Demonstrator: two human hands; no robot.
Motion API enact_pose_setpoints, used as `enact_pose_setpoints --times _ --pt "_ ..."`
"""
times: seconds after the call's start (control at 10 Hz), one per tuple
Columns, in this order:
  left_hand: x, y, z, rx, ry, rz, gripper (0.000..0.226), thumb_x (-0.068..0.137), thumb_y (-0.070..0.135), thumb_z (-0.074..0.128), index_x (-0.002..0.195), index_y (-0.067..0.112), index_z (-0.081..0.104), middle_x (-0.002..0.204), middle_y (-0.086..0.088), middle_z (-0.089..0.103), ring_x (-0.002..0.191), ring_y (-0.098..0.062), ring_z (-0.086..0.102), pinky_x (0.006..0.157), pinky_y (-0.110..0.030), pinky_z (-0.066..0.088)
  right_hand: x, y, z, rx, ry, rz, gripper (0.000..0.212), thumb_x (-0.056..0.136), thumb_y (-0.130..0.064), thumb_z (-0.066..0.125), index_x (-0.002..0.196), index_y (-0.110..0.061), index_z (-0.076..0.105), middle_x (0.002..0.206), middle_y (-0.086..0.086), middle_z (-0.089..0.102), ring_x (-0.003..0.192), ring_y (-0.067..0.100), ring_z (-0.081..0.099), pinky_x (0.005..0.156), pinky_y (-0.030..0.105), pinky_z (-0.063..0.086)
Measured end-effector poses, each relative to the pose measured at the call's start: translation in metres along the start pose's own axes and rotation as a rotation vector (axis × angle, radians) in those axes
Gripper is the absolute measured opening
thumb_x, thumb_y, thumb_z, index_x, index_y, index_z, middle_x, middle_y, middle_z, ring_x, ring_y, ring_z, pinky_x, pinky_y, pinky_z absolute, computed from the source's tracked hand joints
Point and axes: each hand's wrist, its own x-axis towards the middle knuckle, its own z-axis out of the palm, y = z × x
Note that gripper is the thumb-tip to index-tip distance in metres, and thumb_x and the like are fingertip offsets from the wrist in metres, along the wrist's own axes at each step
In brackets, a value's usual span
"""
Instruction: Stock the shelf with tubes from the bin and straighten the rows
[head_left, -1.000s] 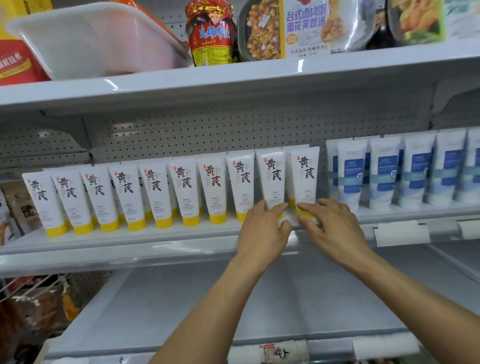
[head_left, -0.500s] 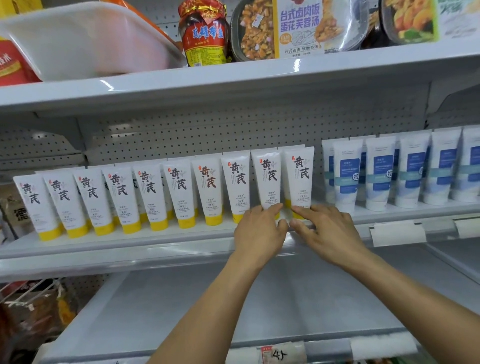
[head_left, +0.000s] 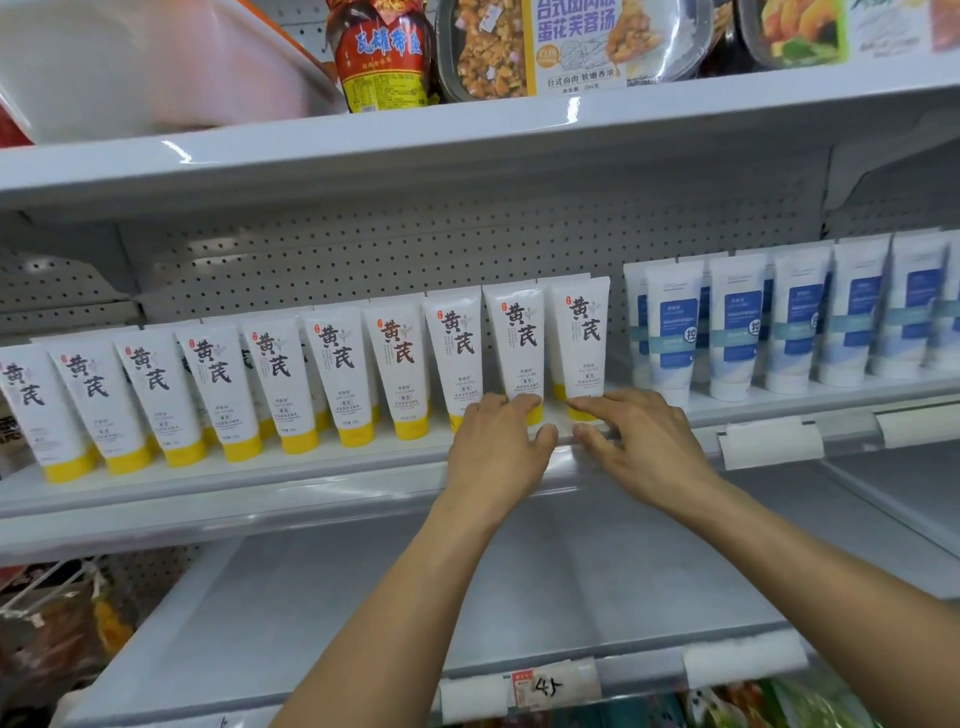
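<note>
3 white metal shelves, pegboard behind. The top shelf (head_left: 467, 140) has a white plastic bin (head_left: 130, 62) on the left, then a red-labelled jar (head_left: 384, 57) and a packaged meal tray (head_left: 571, 47) to its right. The middle shelf (head_left: 260, 483) carries yellow-capped tubes (head_left: 337, 374) standing cap-down, about 10 across the near row with more tucked behind. Right of those, after a small gap, stand blue-and-white tubes (head_left: 789, 322), also cap-down. White label strips (head_left: 769, 441) hang on that shelf's near edge. The bottom shelf (head_left: 467, 597) has a price tag (head_left: 550, 686) on its near edge.
</note>
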Motion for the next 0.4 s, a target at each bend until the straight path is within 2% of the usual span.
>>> enact_pose_setpoints --times 0.2,0.3,0.4 --pt "-0.023 0.0 -0.012 0.013 0.179 0.066 0.034 0.092 0.035 0.054 0.125 0.028 0.061 0.119 0.004 0.059 0.114 -0.019 0.052 0.087 -0.035 0.048 -0.02 -0.012 -0.015 -0.022 0.104 -0.005 0.035 0.093 -0.031 0.056 0.128 -0.033 0.059 0.13 -0.004 0.056 0.122 0.019 0.047 0.098 0.036 0.034" --pt "-0.038 -0.002 -0.019 -0.003 0.253 0.141 0.029 0.089 0.034 0.058 0.116 0.026 0.065 0.108 0.004 0.063 0.103 -0.019 0.058 0.083 -0.037 0.047 -0.037 -0.022 -0.021 -0.001 0.173 -0.023 0.033 0.09 -0.025 0.059 0.122 -0.03 0.062 0.124 -0.004 0.058 0.117 0.019 0.052 0.09 0.035 0.037" --pt "-0.052 -0.011 -0.028 -0.075 0.275 0.136 0.029 0.089 0.034 0.058 0.117 0.029 0.064 0.108 0.007 0.063 0.098 -0.016 0.061 0.083 -0.037 0.047 -0.049 -0.031 -0.025 0.005 0.23 -0.031 0.032 0.089 -0.024 0.059 0.121 -0.029 0.061 0.119 -0.005 0.059 0.11 0.018 0.056 0.086 0.035 0.039"
